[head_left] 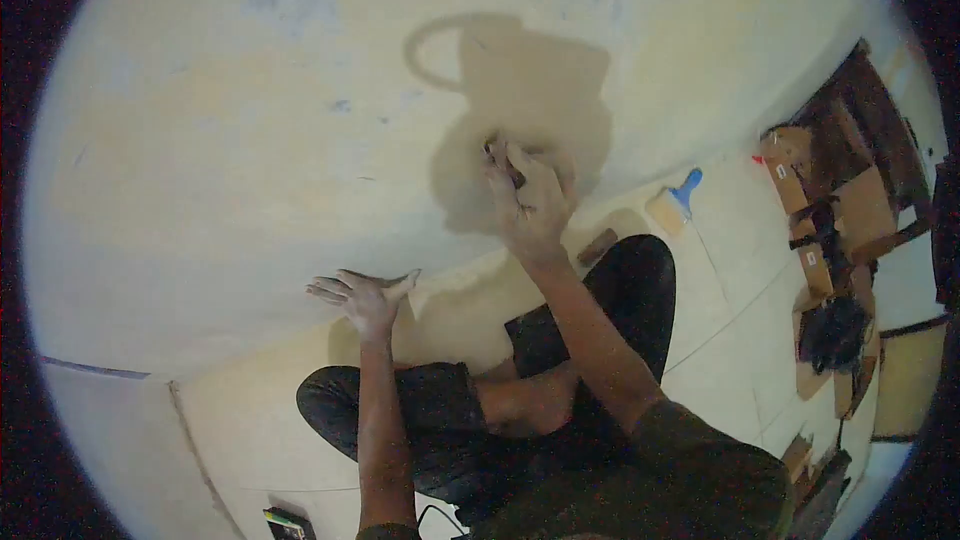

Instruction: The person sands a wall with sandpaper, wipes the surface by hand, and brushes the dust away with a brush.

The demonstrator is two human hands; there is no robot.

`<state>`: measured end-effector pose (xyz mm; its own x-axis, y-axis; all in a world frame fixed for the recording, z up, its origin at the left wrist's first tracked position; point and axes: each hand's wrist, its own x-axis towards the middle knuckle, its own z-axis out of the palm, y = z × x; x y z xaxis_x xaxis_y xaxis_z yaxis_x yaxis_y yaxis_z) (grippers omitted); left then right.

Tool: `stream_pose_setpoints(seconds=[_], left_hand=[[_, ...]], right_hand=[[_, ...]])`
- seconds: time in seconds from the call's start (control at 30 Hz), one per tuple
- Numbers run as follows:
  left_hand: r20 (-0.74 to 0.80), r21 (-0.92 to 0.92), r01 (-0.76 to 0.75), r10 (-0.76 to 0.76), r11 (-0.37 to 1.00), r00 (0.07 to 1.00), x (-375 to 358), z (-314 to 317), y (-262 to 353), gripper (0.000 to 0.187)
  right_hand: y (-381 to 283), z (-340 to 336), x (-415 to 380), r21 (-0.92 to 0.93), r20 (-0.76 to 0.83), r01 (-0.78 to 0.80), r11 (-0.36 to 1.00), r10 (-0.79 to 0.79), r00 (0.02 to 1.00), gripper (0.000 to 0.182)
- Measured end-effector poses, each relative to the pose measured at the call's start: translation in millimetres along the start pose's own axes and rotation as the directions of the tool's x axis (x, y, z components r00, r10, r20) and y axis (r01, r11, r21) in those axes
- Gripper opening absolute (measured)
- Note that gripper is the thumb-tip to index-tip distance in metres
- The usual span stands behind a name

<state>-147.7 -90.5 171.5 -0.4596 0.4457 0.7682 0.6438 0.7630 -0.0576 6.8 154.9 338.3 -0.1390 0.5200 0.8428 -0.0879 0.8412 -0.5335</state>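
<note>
My right hand (538, 198) is up against the pale, patchy wall (250, 160), its fingers pinched together around a small dark piece (515, 176) that I cannot tell the kind of. Whitish dust covers the skin of both hands. Lower and to the left, my left hand (368, 302) has its fingers stretched out and thumb apart, holding nothing, near the foot of the wall. On the floor by my right knee lies a small brown block (598, 247). Farther right is a wide paintbrush (675, 202) with a blue handle and pale bristles.
I sit cross-legged on the light tiled floor (720, 310), knees close to the wall. Opened cardboard boxes (865, 205) and a dark bundle (832, 333) line the right side. A small black box (290, 523) lies at lower left. My shadow falls across the wall.
</note>
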Motion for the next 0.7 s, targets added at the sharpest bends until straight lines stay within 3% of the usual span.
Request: stream_pose_setpoints(seconds=[0.07, 0.17, 0.27, 0.37, 0.5, 0.6, 0.7], left_hand=[[0.0, 0.018, 0.015, -0.015, 1.0, 1.0, 2, 2, 2, 0.163], [0.087, 0.036, 0.073, -0.076, 0.997, 0.993, -18, 2, 2, 0.158], [0.108, 0.045, 0.109, -0.113, 0.993, 0.988, -14, 7, 2, 0.154], [0.122, 0.053, 0.097, -0.102, 0.994, 0.987, -15, 1, 7, 0.151], [0.073, -0.023, 0.098, -0.096, 0.995, 0.993, -19, 6, 3, 0.148], [0.335, 0.028, 0.248, -0.243, 0.968, 0.91, -30, 9, 5, 0.163], [0.097, -0.062, 0.098, -0.091, 0.993, 0.991, -25, 11, 2, 0.163]], right_hand=[[14, 1, -29, -0.049, 0.021, -0.047, 0.998, 0.049, 0.999, 0.026], [33, -7, -86, -0.172, 0.102, 0.041, 0.984, -0.023, 0.994, 0.023], [19, 4, -61, -0.168, 0.05, -0.049, 0.985, 0.058, 0.997, 0.028], [-4, 6, -10, -0.077, 0.008, -0.035, 0.996, 0.036, 0.999, 0.026], [19, 7, -50, -0.056, 0.022, -0.048, 0.997, 0.05, 0.999, 0.025], [35, 13, -90, -0.058, 0.02, -0.074, 0.996, 0.075, 0.997, 0.024], [7, 9, -49, -0.081, -0.011, -0.1, 0.992, 0.1, 0.995, 0.025]])
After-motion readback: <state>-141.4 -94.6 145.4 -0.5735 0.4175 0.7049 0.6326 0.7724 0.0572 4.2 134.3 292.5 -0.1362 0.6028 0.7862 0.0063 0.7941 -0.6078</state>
